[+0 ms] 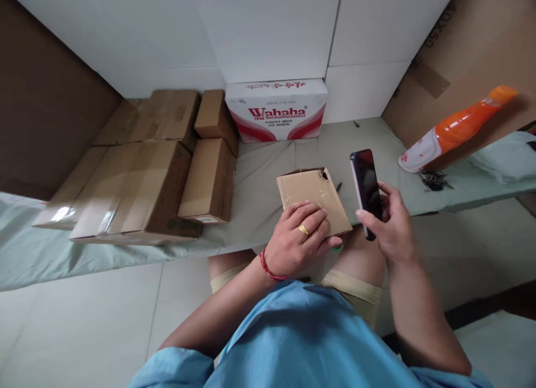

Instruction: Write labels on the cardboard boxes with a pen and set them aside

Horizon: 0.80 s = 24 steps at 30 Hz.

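Note:
My left hand point(299, 240) rests palm down on a small cardboard box point(312, 194) that lies at the near edge of the cloth-covered table point(259, 170), its fingers curled over the box's front edge. A gold ring sits on one finger and a red thread circles the wrist. My right hand point(389, 223) is closed round a dark phone point(365, 188), held upright just right of the box, screen black. A small dark pen-like item point(338, 186) lies beside the box.
Several brown cartons point(142, 181) are stacked at the left. A white and red Wahaha water carton point(276, 110) stands against the back wall. An orange and white bottle point(456, 128) lies at the right by some keys point(433, 180). A large cardboard sheet point(464, 53) leans at the right.

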### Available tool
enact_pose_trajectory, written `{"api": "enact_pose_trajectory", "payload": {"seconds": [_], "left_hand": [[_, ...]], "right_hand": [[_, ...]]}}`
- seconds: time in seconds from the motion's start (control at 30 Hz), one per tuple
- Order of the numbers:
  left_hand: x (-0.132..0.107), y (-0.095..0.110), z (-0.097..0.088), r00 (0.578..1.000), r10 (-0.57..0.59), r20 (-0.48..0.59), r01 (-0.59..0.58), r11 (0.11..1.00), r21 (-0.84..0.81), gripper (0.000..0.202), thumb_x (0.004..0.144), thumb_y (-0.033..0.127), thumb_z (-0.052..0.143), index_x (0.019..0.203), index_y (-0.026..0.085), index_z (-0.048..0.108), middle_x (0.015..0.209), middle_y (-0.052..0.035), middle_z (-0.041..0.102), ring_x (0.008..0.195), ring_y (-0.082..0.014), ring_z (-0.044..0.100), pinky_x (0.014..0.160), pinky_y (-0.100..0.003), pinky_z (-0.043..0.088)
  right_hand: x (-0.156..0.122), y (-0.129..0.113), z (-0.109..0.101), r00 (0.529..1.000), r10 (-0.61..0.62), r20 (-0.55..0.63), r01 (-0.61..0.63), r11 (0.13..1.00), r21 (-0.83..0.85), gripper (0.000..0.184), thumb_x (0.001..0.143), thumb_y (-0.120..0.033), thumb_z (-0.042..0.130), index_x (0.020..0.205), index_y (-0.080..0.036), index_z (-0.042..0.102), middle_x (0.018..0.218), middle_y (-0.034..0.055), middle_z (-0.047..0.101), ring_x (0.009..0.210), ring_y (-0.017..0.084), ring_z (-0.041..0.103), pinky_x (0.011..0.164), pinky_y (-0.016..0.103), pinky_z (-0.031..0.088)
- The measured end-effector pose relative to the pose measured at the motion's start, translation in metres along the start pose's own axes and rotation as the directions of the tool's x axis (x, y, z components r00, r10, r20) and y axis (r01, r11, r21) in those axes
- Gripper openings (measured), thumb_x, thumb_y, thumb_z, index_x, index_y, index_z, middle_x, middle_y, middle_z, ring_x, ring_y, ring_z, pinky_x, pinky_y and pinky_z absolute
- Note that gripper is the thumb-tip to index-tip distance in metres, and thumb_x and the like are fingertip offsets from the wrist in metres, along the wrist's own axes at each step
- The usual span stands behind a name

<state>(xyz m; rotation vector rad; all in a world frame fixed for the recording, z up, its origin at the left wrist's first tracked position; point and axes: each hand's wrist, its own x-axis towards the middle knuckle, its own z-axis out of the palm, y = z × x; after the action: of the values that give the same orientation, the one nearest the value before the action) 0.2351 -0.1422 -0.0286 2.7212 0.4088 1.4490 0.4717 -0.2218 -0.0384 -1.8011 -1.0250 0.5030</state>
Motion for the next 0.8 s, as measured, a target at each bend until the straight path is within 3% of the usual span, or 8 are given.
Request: {"api": "enact_pose_trajectory", "payload": {"seconds": [0.13, 0.23, 0.37, 0.63, 0.8], "left_hand": [[-0.001, -0.001, 0.007, 1.000, 0.008, -0.001, -0.008, 1.000, 0.008, 0.020, 0.103, 0.036, 0.075, 0.114, 0.019, 0.074, 0.109, -0.0088, 0.083, 0.110, -0.0250, 0.078, 0.103, -0.044, 0.061], [0.000, -0.001, 0.008, 1.000, -0.001, 0.000, 0.001, 1.000, -0.004, 0.017, 0.105, 0.032, 0.071, 0.115, 0.019, 0.075, 0.111, -0.0097, 0.083, 0.111, -0.0249, 0.078, 0.103, -0.043, 0.061], [0.005, -0.001, 0.007, 1.000, -0.012, -0.022, 0.011, 0.999, -0.041, 0.018, 0.100, 0.022, 0.067, 0.115, 0.018, 0.074, 0.109, -0.0106, 0.083, 0.109, -0.0250, 0.079, 0.102, -0.044, 0.062], [0.001, -0.005, 0.002, 0.999, -0.034, -0.021, 0.030, 0.988, -0.153, 0.029, 0.093, 0.017, 0.059, 0.118, 0.019, 0.075, 0.110, -0.0115, 0.083, 0.108, -0.0269, 0.079, 0.106, -0.050, 0.062], [-0.010, -0.010, 0.005, 0.990, -0.084, -0.111, 0.064, 0.983, -0.172, 0.036, 0.091, 0.014, 0.054, 0.120, 0.019, 0.074, 0.111, -0.0124, 0.082, 0.108, -0.0296, 0.078, 0.104, -0.056, 0.064]], "right_hand": [[-0.037, -0.049, 0.005, 0.966, -0.245, -0.087, 0.222, 0.952, -0.212, 0.082, 0.077, -0.055, 0.083, 0.149, -0.025, 0.057, 0.129, 0.0119, 0.070, 0.113, 0.032, 0.071, 0.100, 0.051, 0.061], [-0.047, -0.062, 0.011, 0.925, -0.365, -0.109, 0.312, 0.890, -0.334, 0.081, 0.080, -0.054, 0.080, 0.152, -0.023, 0.056, 0.129, 0.0147, 0.069, 0.119, 0.036, 0.069, 0.101, 0.054, 0.061], [-0.052, -0.064, 0.021, 0.919, -0.374, -0.123, 0.305, 0.873, -0.382, 0.081, 0.084, -0.054, 0.079, 0.153, -0.021, 0.054, 0.127, 0.0164, 0.067, 0.118, 0.038, 0.069, 0.101, 0.058, 0.061], [-0.062, -0.076, 0.031, 0.925, -0.351, -0.145, 0.276, 0.884, -0.379, 0.081, 0.085, -0.056, 0.081, 0.154, -0.024, 0.052, 0.122, 0.0150, 0.064, 0.108, 0.036, 0.070, 0.086, 0.052, 0.065], [-0.063, -0.077, 0.033, 0.920, -0.377, -0.113, 0.306, 0.865, -0.398, 0.082, 0.086, -0.056, 0.079, 0.157, -0.024, 0.050, 0.122, 0.0154, 0.064, 0.106, 0.036, 0.071, 0.082, 0.051, 0.066]]}}
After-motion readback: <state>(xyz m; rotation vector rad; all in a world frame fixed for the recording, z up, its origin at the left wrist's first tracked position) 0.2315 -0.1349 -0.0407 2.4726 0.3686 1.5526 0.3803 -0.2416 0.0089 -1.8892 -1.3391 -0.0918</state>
